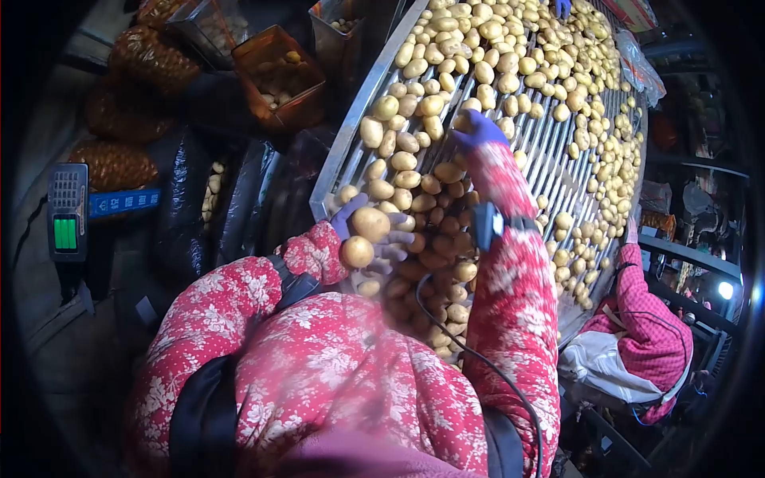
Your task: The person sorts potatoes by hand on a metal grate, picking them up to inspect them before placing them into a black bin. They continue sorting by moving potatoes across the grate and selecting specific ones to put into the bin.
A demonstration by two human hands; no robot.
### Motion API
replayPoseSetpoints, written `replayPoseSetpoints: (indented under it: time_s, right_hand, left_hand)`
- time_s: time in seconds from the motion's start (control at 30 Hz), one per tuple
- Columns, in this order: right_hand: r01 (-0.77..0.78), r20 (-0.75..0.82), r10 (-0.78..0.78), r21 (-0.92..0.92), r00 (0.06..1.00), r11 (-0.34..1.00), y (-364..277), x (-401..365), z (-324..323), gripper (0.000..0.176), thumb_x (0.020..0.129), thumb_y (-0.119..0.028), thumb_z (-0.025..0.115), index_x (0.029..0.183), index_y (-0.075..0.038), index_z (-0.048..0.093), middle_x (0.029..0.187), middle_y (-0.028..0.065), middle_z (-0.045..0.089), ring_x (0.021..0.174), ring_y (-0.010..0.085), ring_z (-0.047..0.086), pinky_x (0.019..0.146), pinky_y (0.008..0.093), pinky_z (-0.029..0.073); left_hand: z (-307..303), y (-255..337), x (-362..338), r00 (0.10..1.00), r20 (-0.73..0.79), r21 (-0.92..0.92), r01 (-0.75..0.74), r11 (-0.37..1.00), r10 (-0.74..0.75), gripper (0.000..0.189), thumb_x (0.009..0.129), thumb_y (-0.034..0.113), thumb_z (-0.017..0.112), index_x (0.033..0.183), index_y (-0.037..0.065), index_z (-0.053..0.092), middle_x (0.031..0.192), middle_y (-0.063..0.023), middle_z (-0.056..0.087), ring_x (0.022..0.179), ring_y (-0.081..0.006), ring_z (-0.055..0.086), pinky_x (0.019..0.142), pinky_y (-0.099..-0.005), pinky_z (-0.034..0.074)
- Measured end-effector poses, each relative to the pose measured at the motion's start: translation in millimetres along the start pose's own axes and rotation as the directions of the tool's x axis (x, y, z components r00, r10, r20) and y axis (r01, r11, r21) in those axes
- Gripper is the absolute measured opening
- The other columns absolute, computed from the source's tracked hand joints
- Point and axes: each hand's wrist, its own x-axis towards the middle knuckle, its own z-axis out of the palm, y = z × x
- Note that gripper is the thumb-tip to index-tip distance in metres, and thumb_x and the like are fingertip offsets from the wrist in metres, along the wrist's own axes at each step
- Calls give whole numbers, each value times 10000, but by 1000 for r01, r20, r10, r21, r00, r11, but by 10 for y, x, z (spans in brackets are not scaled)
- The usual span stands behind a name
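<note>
Step in hand, as I read it: hand-picking off the line. The left hand (374,239), in a purple knit glove, is cupping two round tan potatoes (370,224), one stacked above the other, fingers wrapped under them. It's sitting at the near end of the long steel roller bed (550,151), just inside the bed's left steel rail (358,103).

The right hand (478,129), same purple glove, is reaching far up the bed and resting palm-down on the loose heap of tan potatoes (446,56). I can't tell whether the fingers are clamping one or just touching. A small black wrist unit (484,225) with a cable is riding on that sleeve.

An orange plastic crate (279,76) holding a few potatoes and filled brown mesh sacks (115,163) are sitting off the bed's left side, well apart from the left hand.

A co-worker in a pink-red quilted jacket (645,319) is working the far side.

Next move, my judgement: the left hand is full, so it needs to clear the rail and unload before it can take more. The right needs a firm pinch on one potato without dragging its neighbours.
</note>
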Motion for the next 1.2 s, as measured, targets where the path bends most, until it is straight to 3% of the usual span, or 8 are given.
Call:
replayPoseSetpoints:
  time_s: [0.1, 0.23, 0.3, 0.4, 0.5, 0.63, 0.9, 1.2]
  right_hand:
    - [-76, -151, 186, 543, 971, 836, -8, -840, 73, 535, 844, -238, 733, 1281, 4, 542, 1086, 108, 652, 973, 166, 621, 843, 297, 517]
    - [-68, -2, 285, 969, 959, 237, -366, -1801, 606, 430, 821, -82, 719, 1219, -19, 568, 1253, 129, 573, 1077, 207, 582, 893, 320, 511]
    - [407, -460, -284, 192, 841, 893, -572, -2157, 885, 361, 854, -22, 587, 1213, -49, 573, 1264, 206, 574, 1133, 343, 580, 968, 375, 471]
    - [286, -458, -184, 163, 869, 944, -940, -2399, 873, 334, 881, 37, 495, 1198, -26, 578, 1298, 210, 556, 1194, 333, 548, 1002, 369, 445]
    - [-61, 1, 377, 987, 926, 148, -1195, -2463, 702, 340, 915, -5, 507, 1251, 3, 559, 1311, 162, 559, 1214, 255, 535, 1034, 361, 416]
    - [196, -316, -55, 434, 947, 879, -1279, -2490, 720, 425, 908, -68, 598, 1320, -2, 518, 1341, 137, 535, 1269, 238, 483, 1078, 371, 375]
    - [-160, 143, 72, 893, 987, 420, -1659, -2372, 895, 415, 941, -56, 554, 1346, 15, 494, 1300, 115, 563, 1212, 193, 527, 1045, 338, 405]
    - [547, -457, -432, 154, 778, 823, -2068, -2295, 863, 706, 697, -319, 827, 1298, -68, 555, 1311, 191, 519, 1213, 385, 509, 1033, 486, 395]
  left_hand:
    - [148, -104, -9, 990, 0, 22, -144, 989, 144, 868, 857, 712, 463, 1459, 96, 351, 1472, -201, 370, 1333, -463, 366, 1045, -712, 266]
    - [339, -167, 19, 982, -21, 310, -174, 935, 189, 871, 848, 726, 433, 1445, 95, 366, 1508, -195, 327, 1393, -431, 290, 1103, -655, 228]
    - [404, -235, 34, 981, 9, 322, -185, 929, 192, 866, 849, 719, 438, 1444, 95, 367, 1507, -195, 329, 1390, -428, 295, 1101, -651, 234]
    - [519, -285, 49, 978, 42, 325, -206, 923, 204, 857, 850, 709, 445, 1442, 94, 368, 1504, -195, 332, 1385, -423, 303, 1098, -644, 243]
    - [524, -293, 34, 974, 63, 322, -227, 919, 218, 849, 851, 699, 452, 1440, 94, 369, 1502, -195, 335, 1380, -419, 310, 1095, -637, 251]
    - [392, -209, -231, 954, 69, 304, -300, 904, 293, 838, 852, 686, 461, 1438, 94, 370, 1499, -194, 338, 1374, -413, 320, 1091, -628, 263]
    - [241, -117, -922, 878, 75, 282, -473, 835, 472, 817, 854, 659, 480, 1433, 93, 372, 1493, -193, 346, 1362, -402, 341, 1083, -610, 286]
    - [102, -213, -1366, 847, 28, 262, -519, 813, 531, 793, 857, 629, 501, 1427, 92, 375, 1486, -193, 354, 1347, -389, 364, 1074, -589, 312]
